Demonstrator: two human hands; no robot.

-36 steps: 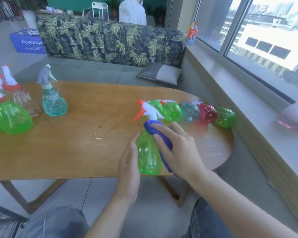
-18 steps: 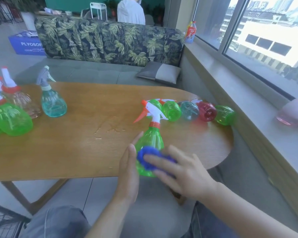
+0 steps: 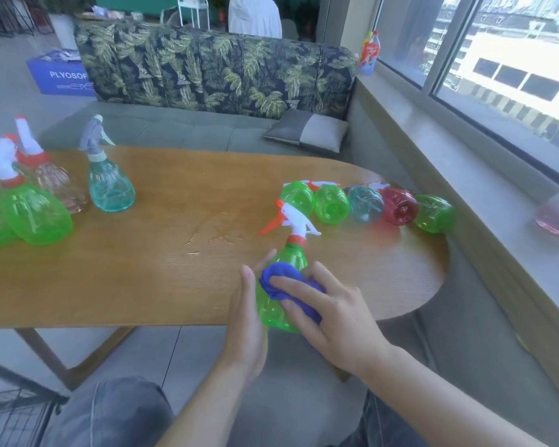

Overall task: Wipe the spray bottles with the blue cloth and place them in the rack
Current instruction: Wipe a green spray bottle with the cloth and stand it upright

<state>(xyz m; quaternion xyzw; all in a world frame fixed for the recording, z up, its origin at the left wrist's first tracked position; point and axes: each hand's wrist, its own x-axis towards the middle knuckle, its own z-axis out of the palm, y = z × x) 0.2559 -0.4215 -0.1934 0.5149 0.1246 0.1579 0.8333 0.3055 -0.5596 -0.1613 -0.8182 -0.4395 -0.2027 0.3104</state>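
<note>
Hands meet at the near edge of the table (image 3: pixel 142 285): left hand (image 3: pixel 247 321) cups the green spray bottle (image 3: pixel 279 304) from its left side, right hand (image 3: pixel 329 314) presses the blue cloth (image 3: pixel 283 282) on it with spread fingers. Five bottles (image 3: pixel 365 204) lie in a row near the far right edge.

Green bottle (image 3: pixel 279 304) w/ white-orange trigger is wrapped by blue cloth (image 3: pixel 284 282). Table (image 3: pixel 162 259): light brown wood. Lying row: green, green, teal, red (image 3: pixel 399 206), green. Sofa (image 3: pixel 213 72): dark w/ yellow-green leaf print.
</note>
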